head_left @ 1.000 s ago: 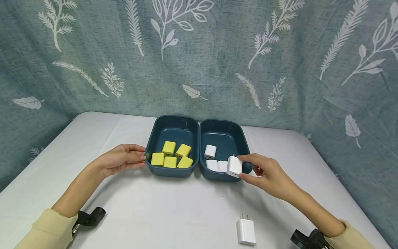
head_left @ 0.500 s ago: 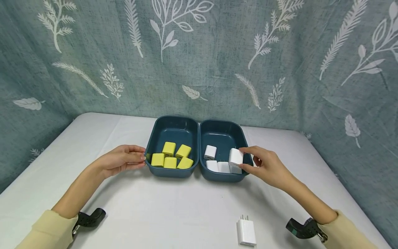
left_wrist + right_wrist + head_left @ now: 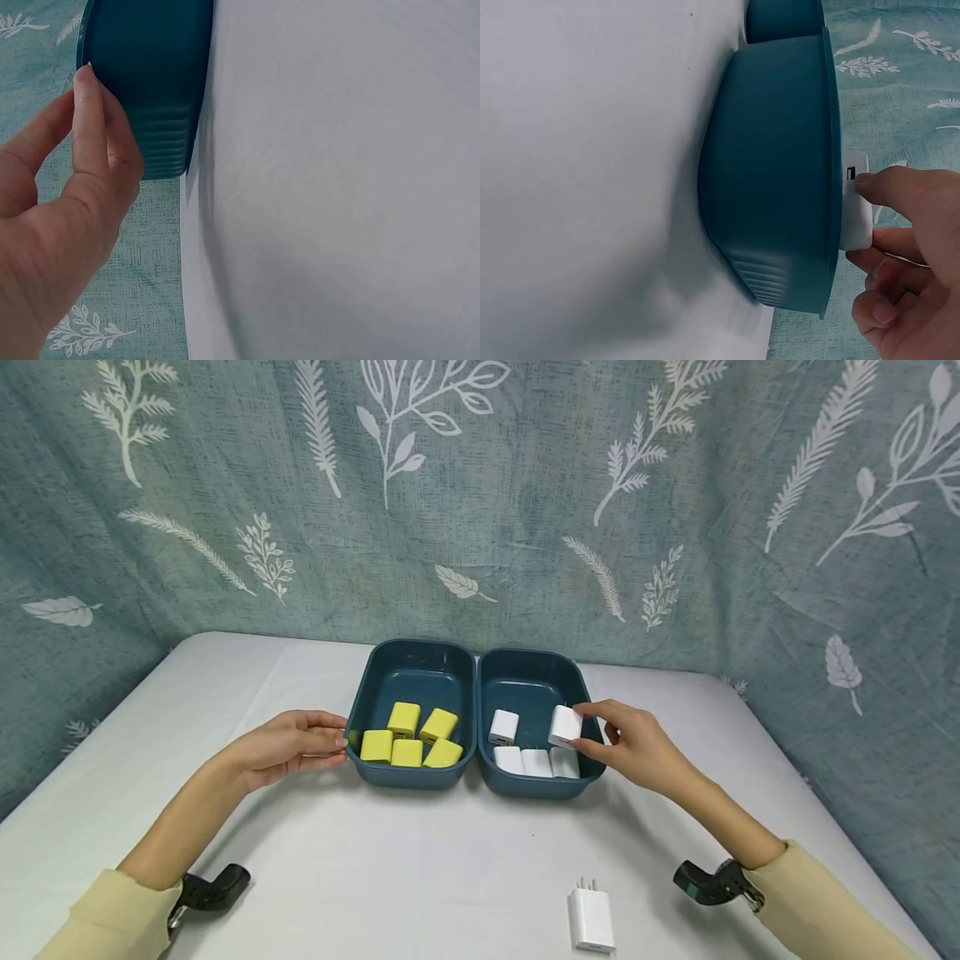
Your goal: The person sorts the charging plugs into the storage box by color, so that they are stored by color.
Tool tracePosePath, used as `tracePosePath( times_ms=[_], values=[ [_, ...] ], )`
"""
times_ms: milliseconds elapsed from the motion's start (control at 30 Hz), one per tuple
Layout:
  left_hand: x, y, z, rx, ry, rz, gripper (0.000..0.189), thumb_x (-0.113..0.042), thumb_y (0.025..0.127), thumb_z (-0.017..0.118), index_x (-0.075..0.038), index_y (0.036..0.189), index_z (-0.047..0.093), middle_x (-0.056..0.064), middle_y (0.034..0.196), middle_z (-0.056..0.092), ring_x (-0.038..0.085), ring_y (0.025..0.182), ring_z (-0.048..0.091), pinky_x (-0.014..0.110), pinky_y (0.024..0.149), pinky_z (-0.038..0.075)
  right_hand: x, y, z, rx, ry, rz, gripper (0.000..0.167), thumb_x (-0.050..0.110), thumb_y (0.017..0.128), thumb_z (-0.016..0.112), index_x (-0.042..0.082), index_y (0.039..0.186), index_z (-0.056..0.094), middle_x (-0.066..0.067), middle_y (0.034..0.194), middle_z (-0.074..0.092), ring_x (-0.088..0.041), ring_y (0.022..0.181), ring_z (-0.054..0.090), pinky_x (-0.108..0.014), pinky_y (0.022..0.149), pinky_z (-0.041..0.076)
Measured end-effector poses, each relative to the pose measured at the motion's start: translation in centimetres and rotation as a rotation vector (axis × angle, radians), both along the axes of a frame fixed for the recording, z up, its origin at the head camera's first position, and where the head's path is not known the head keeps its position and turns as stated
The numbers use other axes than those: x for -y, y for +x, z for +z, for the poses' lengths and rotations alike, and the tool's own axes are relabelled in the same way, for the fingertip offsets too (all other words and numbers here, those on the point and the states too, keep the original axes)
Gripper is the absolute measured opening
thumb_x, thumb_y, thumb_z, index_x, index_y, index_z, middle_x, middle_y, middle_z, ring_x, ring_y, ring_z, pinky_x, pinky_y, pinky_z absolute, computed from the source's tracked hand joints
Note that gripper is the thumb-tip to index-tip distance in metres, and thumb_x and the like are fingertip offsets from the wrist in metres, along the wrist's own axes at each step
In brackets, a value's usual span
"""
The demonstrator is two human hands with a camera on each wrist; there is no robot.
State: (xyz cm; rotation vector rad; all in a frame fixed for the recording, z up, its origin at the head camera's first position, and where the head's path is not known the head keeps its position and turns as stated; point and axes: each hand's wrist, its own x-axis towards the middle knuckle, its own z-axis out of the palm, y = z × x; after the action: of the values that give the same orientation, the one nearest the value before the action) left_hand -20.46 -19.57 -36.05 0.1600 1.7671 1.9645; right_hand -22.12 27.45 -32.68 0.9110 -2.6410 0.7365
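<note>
My right hand pinches a white USB charger between thumb and fingers above the right blue container. In the right wrist view, that white charger shows its USB port beside the rim, with the container in front. Several more white chargers lie inside the right container. The left blue container holds several yellow chargers. At its left side, my left hand touches the rim and outer wall with fairly straight fingers; the left wrist view shows this hand against the container.
A single white charger lies near the front of the white-covered table, its prongs pointing away from me. The two containers stand side by side at the back, before a green leaf-patterned cloth.
My right hand has moved slightly back and to the left with the pinched charger, uncovering another white charger in the front right corner of the container. My left hand keeps its place.
</note>
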Motion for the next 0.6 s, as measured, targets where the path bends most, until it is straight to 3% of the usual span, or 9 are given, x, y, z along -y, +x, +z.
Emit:
tracePosePath(
  times_ms=[367, 600],
  values=[
    [-0.4, 0.7, 0.0, -0.008, -0.003, 0.011, 0.049, 0.003, 0.099, 0.052, 0.019, 0.138, 0.027, 0.012, 0.104, 0.061, 0.016, 0.095, 0.067, 0.033, 0.094, 0.055, 0.6, -1.6, -1.0, 0.089, 0.025, -0.019, 0.042, 0.017, 0.089, 0.077, 0.003, 0.126, 0.064, 0.0, 0.071, 0.045, -0.015, 0.058, 0.038, -0.028, 0.05, 0.033],
    [-0.6, 1.1, 0.1, -0.005, 0.0, 0.016, 0.049, 0.002, 0.099, 0.053, 0.018, 0.138, 0.028, 0.012, 0.105, 0.061, 0.017, 0.095, 0.067, 0.034, 0.095, 0.054, 1.0, -2.4, -1.1, 0.085, 0.065, -0.027, 0.045, 0.018, 0.088, 0.078, 0.001, 0.127, 0.064, 0.001, 0.073, 0.049, -0.016, 0.059, 0.039, -0.029, 0.051, 0.033]
  ],
)
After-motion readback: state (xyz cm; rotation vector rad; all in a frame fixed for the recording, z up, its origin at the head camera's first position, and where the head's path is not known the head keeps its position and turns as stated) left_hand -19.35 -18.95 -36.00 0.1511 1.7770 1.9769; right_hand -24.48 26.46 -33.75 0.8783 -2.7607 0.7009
